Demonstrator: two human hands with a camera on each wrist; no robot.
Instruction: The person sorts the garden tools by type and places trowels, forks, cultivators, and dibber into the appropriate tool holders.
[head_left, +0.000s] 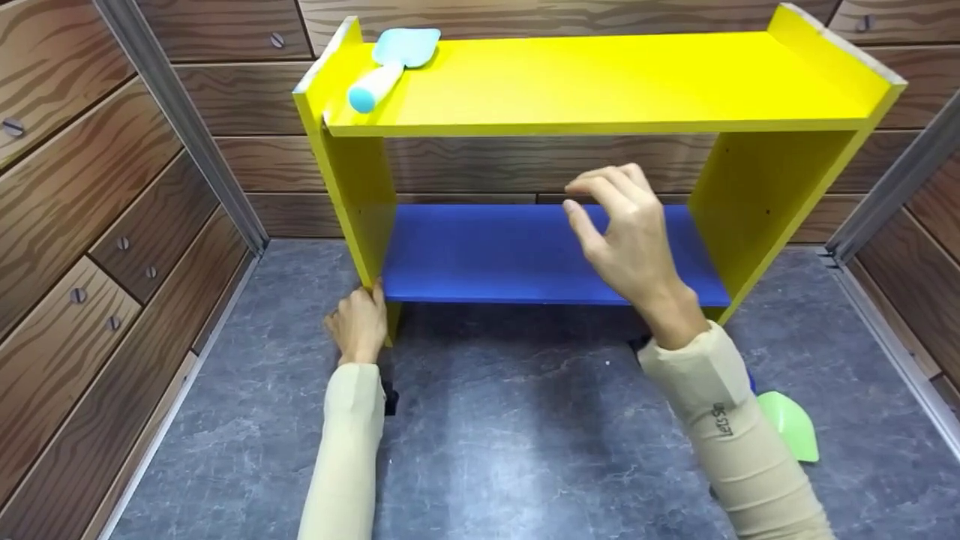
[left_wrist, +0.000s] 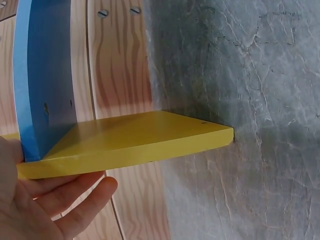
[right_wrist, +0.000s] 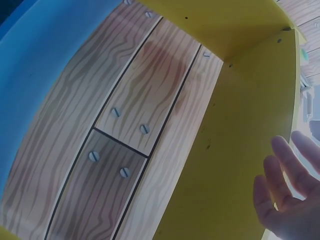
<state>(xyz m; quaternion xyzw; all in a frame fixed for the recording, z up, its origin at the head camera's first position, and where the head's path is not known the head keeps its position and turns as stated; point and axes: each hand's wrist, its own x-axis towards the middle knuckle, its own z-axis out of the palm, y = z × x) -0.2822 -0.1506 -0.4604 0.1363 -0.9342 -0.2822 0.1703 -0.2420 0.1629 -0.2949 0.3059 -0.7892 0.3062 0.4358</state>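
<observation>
A small shelf unit with yellow side panels, a yellow top board and a blue shelf board stands on the floor. My left hand holds the lower front edge of its left side panel; the thumb lies by the blue board's end and the fingers reach along the panel's other face. In front of the blue board, my right hand hovers with loosely bent fingers, holding nothing. The right wrist view shows that hand apart from the yellow boards.
On the top board's left end lies a toy shovel with a white handle. A green scoop-like piece rests on the grey floor, partly behind my right forearm. Wood-patterned walls with metal corner posts surround the unit.
</observation>
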